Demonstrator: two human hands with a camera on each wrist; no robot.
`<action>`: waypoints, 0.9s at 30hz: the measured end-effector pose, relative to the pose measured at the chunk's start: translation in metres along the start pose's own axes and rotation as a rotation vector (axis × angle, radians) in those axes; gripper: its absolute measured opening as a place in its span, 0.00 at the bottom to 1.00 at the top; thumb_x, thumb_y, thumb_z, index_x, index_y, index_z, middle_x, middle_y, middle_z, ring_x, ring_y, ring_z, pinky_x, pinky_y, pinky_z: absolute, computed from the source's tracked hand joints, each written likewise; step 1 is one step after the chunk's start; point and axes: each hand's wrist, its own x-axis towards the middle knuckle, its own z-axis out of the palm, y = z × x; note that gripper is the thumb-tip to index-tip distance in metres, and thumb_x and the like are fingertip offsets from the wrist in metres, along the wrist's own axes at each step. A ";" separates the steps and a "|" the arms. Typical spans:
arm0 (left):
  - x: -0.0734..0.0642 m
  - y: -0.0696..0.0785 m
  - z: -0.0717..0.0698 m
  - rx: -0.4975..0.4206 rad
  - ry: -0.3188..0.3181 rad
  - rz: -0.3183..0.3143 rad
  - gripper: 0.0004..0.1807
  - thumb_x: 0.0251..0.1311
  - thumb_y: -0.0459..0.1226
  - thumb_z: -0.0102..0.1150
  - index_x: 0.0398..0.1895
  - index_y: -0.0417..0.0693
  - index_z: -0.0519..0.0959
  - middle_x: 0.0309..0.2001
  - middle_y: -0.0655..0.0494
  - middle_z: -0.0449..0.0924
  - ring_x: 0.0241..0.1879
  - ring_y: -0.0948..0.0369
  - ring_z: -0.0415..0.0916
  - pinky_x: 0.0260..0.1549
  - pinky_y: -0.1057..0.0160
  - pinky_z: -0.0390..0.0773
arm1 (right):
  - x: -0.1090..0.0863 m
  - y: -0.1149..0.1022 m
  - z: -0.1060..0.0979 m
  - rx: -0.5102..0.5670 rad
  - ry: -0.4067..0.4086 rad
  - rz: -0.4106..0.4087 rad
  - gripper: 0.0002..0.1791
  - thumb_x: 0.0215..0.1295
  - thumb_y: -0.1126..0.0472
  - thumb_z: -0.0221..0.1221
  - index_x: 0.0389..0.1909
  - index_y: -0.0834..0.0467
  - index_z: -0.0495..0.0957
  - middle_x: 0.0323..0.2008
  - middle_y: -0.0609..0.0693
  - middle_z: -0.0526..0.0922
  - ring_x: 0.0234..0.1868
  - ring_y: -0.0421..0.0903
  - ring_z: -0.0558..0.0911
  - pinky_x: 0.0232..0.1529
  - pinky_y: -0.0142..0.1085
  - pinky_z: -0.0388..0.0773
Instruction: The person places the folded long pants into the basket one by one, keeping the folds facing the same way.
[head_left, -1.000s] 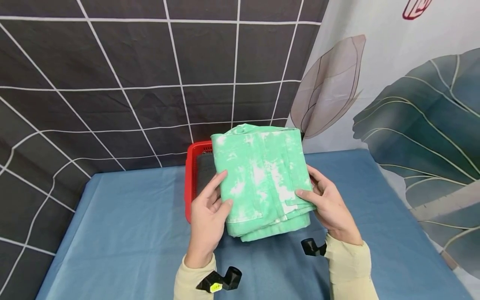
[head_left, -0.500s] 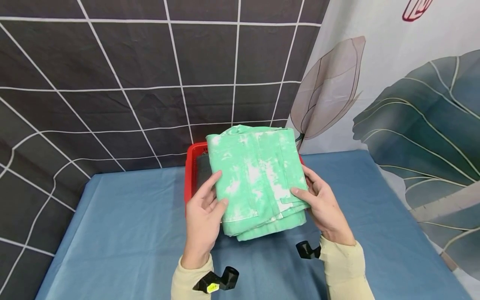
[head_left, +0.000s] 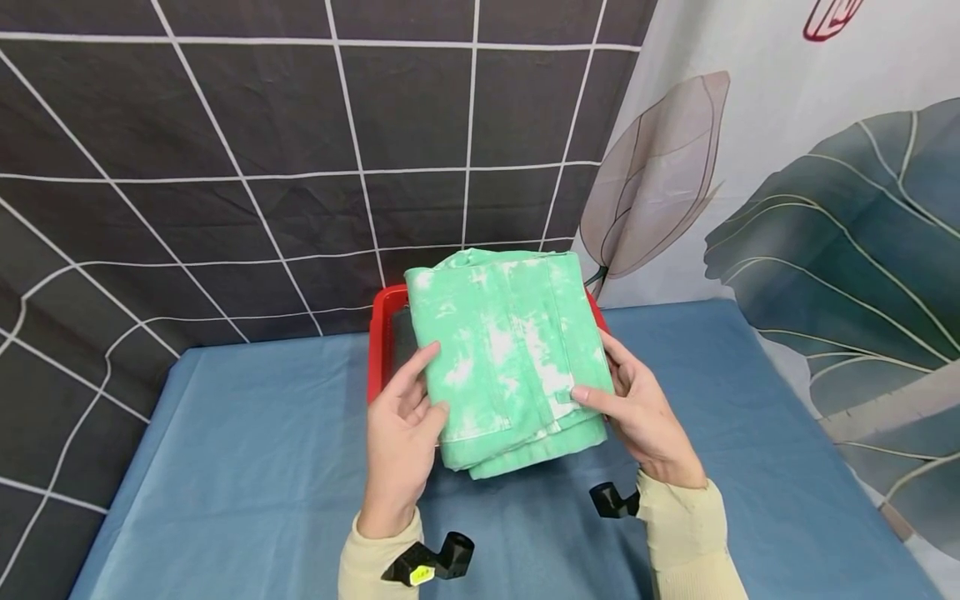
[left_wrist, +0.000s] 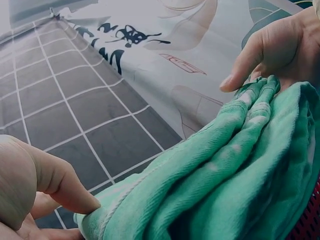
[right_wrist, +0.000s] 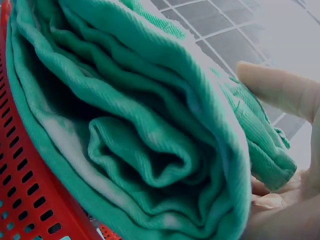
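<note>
A thick folded green-and-white tie-dye garment (head_left: 502,358) is held between both hands over a red basket (head_left: 378,350). My left hand (head_left: 405,433) pinches its left edge; in the left wrist view the thumb presses on the cloth (left_wrist: 200,175) with fingers below. On the opposite edge, my right hand (head_left: 648,412) grips with the thumb on top and fingers underneath. The right wrist view looks into the rolled layers of the garment (right_wrist: 145,130), with the basket's slotted wall (right_wrist: 30,185) right beside them. Most of the basket is hidden under the garment.
Something dark grey (head_left: 403,337) shows inside the basket at its left. A blue cloth (head_left: 247,450) covers the table. Behind hang a dark grid-patterned curtain (head_left: 300,125) and a white leaf-print curtain (head_left: 750,167) on the right.
Both hands have shifted the garment slightly left over the basket, so more of the basket's right rim shows. The grip of both hands stays the same.
</note>
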 end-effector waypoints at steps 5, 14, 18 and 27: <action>0.001 0.000 -0.002 -0.013 0.004 0.009 0.37 0.52 0.13 0.43 0.65 0.46 0.77 0.67 0.52 0.72 0.65 0.57 0.72 0.46 0.66 0.77 | 0.000 0.002 0.000 0.018 -0.037 -0.005 0.49 0.63 0.79 0.59 0.80 0.57 0.47 0.73 0.57 0.62 0.65 0.46 0.75 0.57 0.36 0.78; 0.002 -0.003 -0.005 -0.031 0.026 0.033 0.38 0.50 0.12 0.42 0.64 0.45 0.77 0.67 0.54 0.73 0.66 0.58 0.71 0.52 0.64 0.77 | 0.002 0.004 0.001 0.008 -0.090 -0.022 0.54 0.58 0.83 0.58 0.81 0.55 0.43 0.76 0.55 0.57 0.66 0.45 0.73 0.57 0.36 0.78; 0.004 -0.004 -0.006 -0.037 0.034 0.043 0.38 0.49 0.12 0.42 0.64 0.44 0.77 0.67 0.53 0.72 0.68 0.58 0.69 0.56 0.63 0.75 | 0.003 0.005 0.001 0.000 -0.096 -0.012 0.56 0.56 0.84 0.57 0.81 0.54 0.42 0.76 0.55 0.56 0.65 0.45 0.74 0.56 0.37 0.79; 0.005 -0.005 -0.009 -0.054 0.031 0.051 0.40 0.45 0.11 0.40 0.66 0.38 0.72 0.68 0.49 0.70 0.71 0.57 0.64 0.64 0.61 0.68 | 0.005 0.009 0.003 -0.022 -0.073 -0.017 0.54 0.58 0.84 0.57 0.80 0.55 0.43 0.75 0.56 0.58 0.63 0.47 0.76 0.54 0.39 0.80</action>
